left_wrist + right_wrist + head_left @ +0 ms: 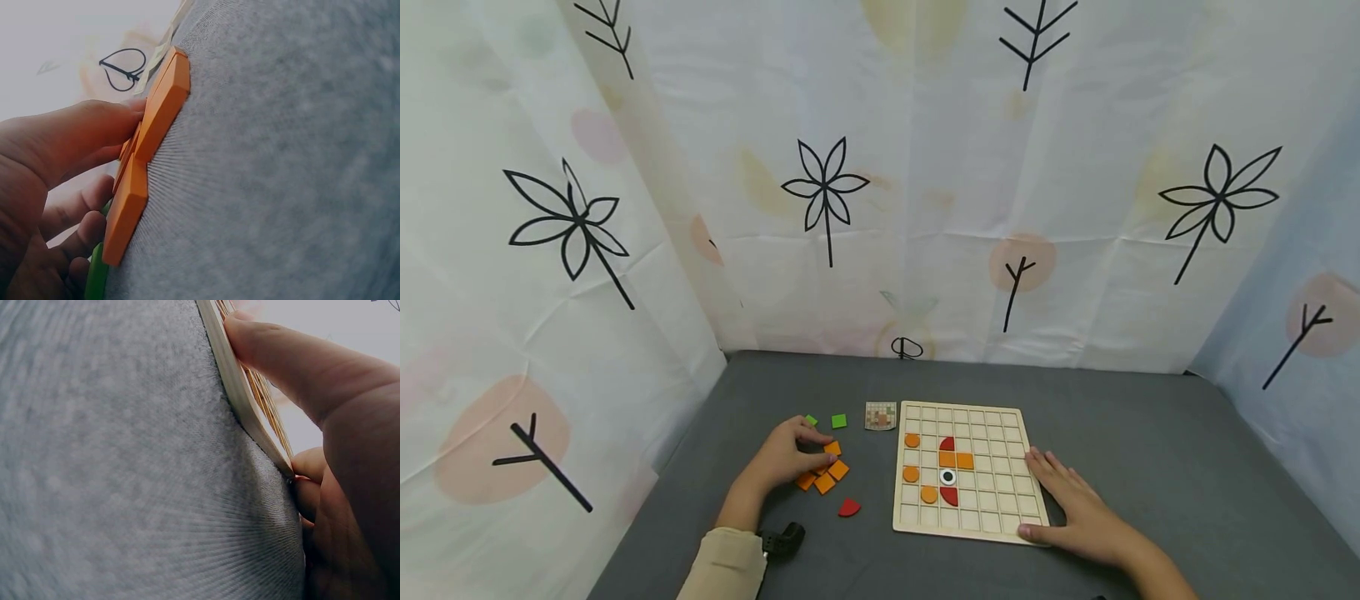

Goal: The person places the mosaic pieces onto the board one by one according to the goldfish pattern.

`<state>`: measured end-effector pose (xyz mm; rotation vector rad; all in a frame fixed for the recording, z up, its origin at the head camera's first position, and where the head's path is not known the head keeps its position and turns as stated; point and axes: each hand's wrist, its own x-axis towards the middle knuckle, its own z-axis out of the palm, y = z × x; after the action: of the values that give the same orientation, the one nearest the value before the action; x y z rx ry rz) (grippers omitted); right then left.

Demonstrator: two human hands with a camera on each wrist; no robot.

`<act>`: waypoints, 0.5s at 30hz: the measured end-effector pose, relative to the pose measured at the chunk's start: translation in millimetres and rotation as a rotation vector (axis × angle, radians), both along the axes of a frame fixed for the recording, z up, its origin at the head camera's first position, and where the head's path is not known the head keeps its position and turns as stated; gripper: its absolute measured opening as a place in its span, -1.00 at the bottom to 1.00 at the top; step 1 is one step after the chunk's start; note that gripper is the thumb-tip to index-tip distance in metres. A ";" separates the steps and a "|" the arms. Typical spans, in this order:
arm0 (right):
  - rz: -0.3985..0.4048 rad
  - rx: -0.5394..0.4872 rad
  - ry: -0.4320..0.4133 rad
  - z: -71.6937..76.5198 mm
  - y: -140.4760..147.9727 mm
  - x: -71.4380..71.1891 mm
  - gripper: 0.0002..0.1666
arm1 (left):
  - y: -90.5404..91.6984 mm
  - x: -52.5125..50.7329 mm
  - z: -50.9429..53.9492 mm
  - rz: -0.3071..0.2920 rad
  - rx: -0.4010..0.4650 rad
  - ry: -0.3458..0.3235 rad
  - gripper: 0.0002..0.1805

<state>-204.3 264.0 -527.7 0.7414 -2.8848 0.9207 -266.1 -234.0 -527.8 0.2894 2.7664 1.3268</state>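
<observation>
From the head, we see a pale, gridded wooden board [1000,479] on grey cloth [1120,433] that stretches beyond its edges; a spread right hand [1082,521] rests on its right rim, left of it a left hand [782,458] bends over flat, square orange tiles [825,483].

From the left wrist, the left hand's thumb touches a thick tile [165,106]; we cannot tell if it's pinched.

From the right wrist, the right hand's thumb lies across the board's smooth edge.

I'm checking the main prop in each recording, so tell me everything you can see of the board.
The board is pale, thin and roughly square, wooden in look, with rounded corners, a plain rim and a grid of cells. It lies flat on the grey table. On its left part sit three orange discs, two orange squares, two red pieces and one black-and-white disc. The right hand touches its right edge and near right corner.
</observation>
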 end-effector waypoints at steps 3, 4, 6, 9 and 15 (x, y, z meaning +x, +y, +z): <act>0.000 0.002 0.000 0.0 -0.2 -0.2 0.26 | 0.2 -0.1 -0.7 0.004 -0.004 0.002 -0.71; 0.001 0.002 0.001 -0.1 -0.2 -0.1 0.26 | 0.3 -0.3 -1.1 0.006 -0.004 0.003 -0.71; 0.002 0.002 0.000 -0.4 -0.2 -0.1 0.26 | 0.4 -0.3 -1.3 0.011 -0.005 0.006 -0.72; -0.002 0.002 -0.004 -0.7 -0.2 0.2 0.27 | 0.6 -0.5 -1.7 0.016 -0.006 0.015 -0.73; -0.007 0.002 -0.017 0.4 -0.3 -0.4 0.27 | 0.7 -0.7 -1.3 0.014 -0.019 0.036 -0.77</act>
<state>-204.7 263.7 -527.3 0.7270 -2.9011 0.9280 -266.8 -233.3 -529.1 0.2964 2.8143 1.3111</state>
